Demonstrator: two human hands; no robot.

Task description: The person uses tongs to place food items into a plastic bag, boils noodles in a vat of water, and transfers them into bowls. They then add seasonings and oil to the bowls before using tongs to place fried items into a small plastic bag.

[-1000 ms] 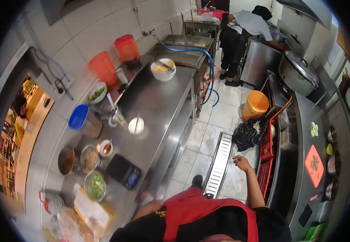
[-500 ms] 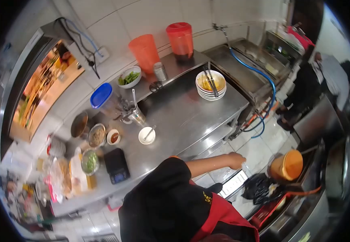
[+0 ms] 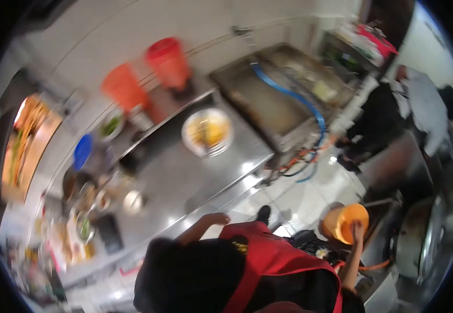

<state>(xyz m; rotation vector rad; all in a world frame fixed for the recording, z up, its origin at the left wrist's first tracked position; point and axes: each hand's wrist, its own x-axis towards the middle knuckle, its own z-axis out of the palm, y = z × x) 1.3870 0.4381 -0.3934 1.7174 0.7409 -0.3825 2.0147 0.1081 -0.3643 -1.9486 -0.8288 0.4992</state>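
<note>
My right hand (image 3: 358,228) reaches over the mouth of an orange plastic bucket (image 3: 333,223) on my right. Its fingers overlap the bucket's inside, and blur hides what they grip, if anything. My left hand (image 3: 217,219) is in front of my red apron (image 3: 284,254), beside the front edge of the steel table (image 3: 177,180); its fingers are smeared by motion. A stack of white bowls (image 3: 208,134) with yellow residue in the top one stands on that table.
Beyond the table are a sink (image 3: 273,104) and a blue hose (image 3: 291,94). Two red-orange pitchers (image 3: 169,65) line the wall shelf. A black scale (image 3: 109,233) and a small white bowl (image 3: 133,202) sit at left. Another person (image 3: 380,112) bends at the far right.
My left hand has swung left, away from the floor area near the bucket. My right arm has come into view over the bucket. The view has turned towards the right.
</note>
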